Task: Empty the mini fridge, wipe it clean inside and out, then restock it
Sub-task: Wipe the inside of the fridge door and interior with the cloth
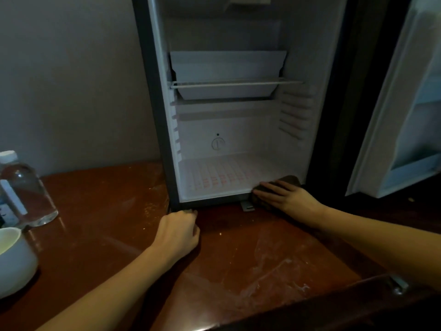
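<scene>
Head view: nearest me, the left hand (177, 231) sits on the wooden table (238, 259), fingers curled tight against the mini fridge's (229, 130) bottom left corner, holding nothing I can see. Just beyond, the right hand (286, 199) lies flat, fingers straight and together, pressing a dark cloth (290, 180) onto the front right corner of the fridge floor (214, 177). The rest of that floor stretches leftward from those fingertips, long axis side to side, so the right hand is nearer. Farther in, the white cabinet looks empty below a wire shelf (233, 82).
</scene>
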Demonstrator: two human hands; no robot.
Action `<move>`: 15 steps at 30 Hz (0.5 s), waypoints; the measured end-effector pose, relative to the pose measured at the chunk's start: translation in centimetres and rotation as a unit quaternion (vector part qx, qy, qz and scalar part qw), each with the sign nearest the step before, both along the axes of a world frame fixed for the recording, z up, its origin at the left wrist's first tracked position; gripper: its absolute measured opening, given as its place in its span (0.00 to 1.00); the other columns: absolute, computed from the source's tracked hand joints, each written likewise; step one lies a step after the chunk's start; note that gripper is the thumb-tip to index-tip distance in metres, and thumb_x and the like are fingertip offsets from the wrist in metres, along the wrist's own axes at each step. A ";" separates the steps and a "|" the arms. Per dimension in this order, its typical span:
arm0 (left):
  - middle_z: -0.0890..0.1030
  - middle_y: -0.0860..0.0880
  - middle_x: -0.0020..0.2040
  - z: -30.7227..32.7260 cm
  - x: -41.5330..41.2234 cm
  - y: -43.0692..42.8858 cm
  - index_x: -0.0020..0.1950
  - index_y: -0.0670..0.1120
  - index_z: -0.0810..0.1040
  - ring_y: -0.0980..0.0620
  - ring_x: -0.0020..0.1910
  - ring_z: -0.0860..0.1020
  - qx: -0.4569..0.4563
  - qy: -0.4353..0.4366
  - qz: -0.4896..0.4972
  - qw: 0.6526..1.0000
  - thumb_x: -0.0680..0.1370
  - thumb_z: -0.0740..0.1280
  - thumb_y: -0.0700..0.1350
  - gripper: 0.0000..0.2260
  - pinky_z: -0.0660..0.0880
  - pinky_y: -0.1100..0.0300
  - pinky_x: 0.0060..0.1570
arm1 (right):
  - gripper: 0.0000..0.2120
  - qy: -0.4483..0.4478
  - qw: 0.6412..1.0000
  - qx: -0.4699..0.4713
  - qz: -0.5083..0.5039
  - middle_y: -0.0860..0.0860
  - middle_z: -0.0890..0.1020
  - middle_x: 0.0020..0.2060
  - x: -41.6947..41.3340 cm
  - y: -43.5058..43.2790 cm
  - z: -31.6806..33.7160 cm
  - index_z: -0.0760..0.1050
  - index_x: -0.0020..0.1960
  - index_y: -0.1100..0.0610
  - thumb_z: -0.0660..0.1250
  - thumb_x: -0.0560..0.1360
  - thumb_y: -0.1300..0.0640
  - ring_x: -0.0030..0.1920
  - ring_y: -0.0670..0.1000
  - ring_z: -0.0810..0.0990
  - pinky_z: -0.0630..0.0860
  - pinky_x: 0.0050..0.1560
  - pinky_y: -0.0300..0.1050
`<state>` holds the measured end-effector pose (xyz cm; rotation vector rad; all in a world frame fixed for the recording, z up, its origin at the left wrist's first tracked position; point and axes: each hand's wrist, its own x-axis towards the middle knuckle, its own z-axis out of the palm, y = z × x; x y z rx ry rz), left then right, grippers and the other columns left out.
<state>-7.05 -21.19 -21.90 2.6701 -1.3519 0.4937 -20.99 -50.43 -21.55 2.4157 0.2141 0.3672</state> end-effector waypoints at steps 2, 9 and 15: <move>0.79 0.48 0.63 -0.2 -0.4 -0.6 0.66 0.44 0.76 0.50 0.57 0.80 -0.030 -0.019 -0.038 0.999 0.73 0.69 0.45 0.21 0.78 0.58 0.53 | 0.23 -0.035 0.996 0.063 -0.047 0.51 0.70 0.71 -1.9 -0.3 -0.1 0.73 0.69 0.56 0.62 0.74 0.57 0.68 0.57 0.72 0.78 0.58 0.55; 0.64 0.44 0.75 0.7 -1.2 -4.3 0.75 0.40 0.63 0.48 0.74 0.63 -0.039 -0.011 -0.079 0.996 0.76 0.66 0.41 0.28 0.56 0.60 0.70 | 0.29 -0.378 0.578 0.698 -0.186 0.54 0.75 0.59 -5.1 4.0 -0.5 0.66 0.71 0.51 0.51 0.76 0.74 0.53 0.56 0.76 0.75 0.47 0.45; 0.61 0.49 0.77 1.7 0.1 -4.6 0.76 0.46 0.62 0.49 0.77 0.57 -0.024 0.030 -0.060 0.997 0.77 0.62 0.35 0.27 0.58 0.57 0.73 | 0.16 -0.429 -0.045 0.896 -0.110 0.57 0.73 0.38 3.5 10.7 0.7 0.70 0.45 0.58 0.49 0.79 0.73 0.30 0.54 0.75 0.74 0.32 0.45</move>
